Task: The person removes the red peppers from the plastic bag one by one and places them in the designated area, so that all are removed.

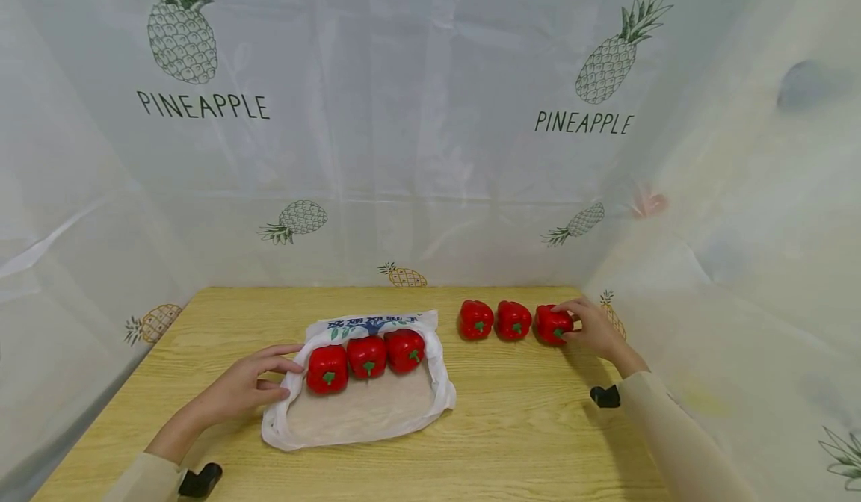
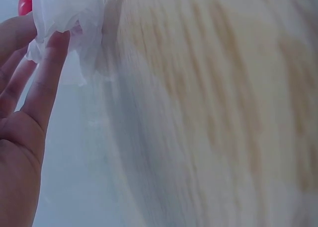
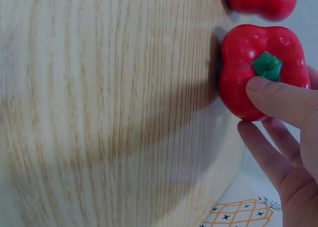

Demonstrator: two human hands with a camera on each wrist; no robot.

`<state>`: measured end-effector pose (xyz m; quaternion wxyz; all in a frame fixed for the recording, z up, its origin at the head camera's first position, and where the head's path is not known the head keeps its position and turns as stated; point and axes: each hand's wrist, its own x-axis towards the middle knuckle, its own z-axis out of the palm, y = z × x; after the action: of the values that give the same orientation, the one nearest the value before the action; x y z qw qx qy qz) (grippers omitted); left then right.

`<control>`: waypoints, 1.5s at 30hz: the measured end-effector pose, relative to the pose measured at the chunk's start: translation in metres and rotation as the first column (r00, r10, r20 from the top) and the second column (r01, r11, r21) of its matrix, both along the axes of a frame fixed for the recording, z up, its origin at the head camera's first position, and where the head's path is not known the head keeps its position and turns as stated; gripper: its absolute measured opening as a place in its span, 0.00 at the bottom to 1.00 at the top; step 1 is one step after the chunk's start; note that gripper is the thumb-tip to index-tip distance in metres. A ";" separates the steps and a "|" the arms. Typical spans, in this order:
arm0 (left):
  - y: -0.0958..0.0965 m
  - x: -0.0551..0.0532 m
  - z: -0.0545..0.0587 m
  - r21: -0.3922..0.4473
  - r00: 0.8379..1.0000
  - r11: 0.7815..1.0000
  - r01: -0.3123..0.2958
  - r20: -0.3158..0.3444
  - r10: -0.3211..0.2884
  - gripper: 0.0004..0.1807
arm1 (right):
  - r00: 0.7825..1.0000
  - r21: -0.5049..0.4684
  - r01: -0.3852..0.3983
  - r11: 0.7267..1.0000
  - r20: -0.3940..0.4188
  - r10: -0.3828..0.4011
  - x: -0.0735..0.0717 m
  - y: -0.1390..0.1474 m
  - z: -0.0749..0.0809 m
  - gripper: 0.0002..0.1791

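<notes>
On the table, a white plastic bag (image 1: 444, 394) with rolled-down edges lies spread, its floor showing. Inside, along its far side, sit three red bell peppers (image 1: 367, 357) with green stems. My left hand (image 1: 245, 382) holds the bag's left edge, fingertips over the rim and thumb lower on the outer side. At the far right, my right hand (image 1: 595, 329) grips a red bell pepper (image 3: 238, 83), thumb beside its stem and fingers around its side. This pepper ends a row with two more red bell peppers (image 1: 476, 320) (image 1: 513, 320) to its left.
The wood-grain table (image 1: 511, 427) has its back edge against a hanging plastic sheet (image 1: 417, 151) printed with pineapples. More sheeting (image 1: 773, 263) closes in the right side near my right arm. Printed lettering shows on the bag's far flap.
</notes>
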<state>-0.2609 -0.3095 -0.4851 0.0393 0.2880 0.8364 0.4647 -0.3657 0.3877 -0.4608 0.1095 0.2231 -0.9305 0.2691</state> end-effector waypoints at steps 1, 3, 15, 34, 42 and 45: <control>0.000 0.000 0.000 0.000 1.000 1.000 0.001 0.000 -0.001 0.18 | 1.000 0.001 -0.003 1.000 0.003 0.003 0.000 0.000 0.000 0.28; 0.000 0.000 0.000 0.003 1.000 1.000 0.004 0.003 -0.004 0.18 | 1.000 -0.002 -0.008 1.000 0.009 0.008 0.000 0.000 -0.001 0.28; 0.000 -0.001 -0.001 0.014 1.000 1.000 0.011 0.010 -0.012 0.18 | 0.999 -0.004 -0.027 1.000 -0.040 0.027 -0.002 0.002 -0.008 0.30; 0.001 -0.003 -0.002 -0.030 1.000 0.999 -0.023 0.008 0.023 0.18 | 0.991 0.048 -0.037 0.998 -0.130 0.043 0.013 -0.012 0.017 0.31; 0.002 -0.002 0.000 -0.039 1.000 0.999 -0.026 0.000 0.026 0.17 | 0.964 0.086 -0.086 0.993 -0.246 0.105 0.014 -0.047 0.036 0.32; 0.003 -0.001 0.001 -0.037 1.000 0.999 -0.023 0.000 0.023 0.17 | 0.950 0.088 -0.137 0.987 -0.269 0.156 0.016 -0.065 0.046 0.32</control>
<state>-0.2616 -0.3065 -0.4841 0.0394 0.2777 0.8481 0.4495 -0.3497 0.3225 -0.4151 0.2097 0.3304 -0.8957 0.2112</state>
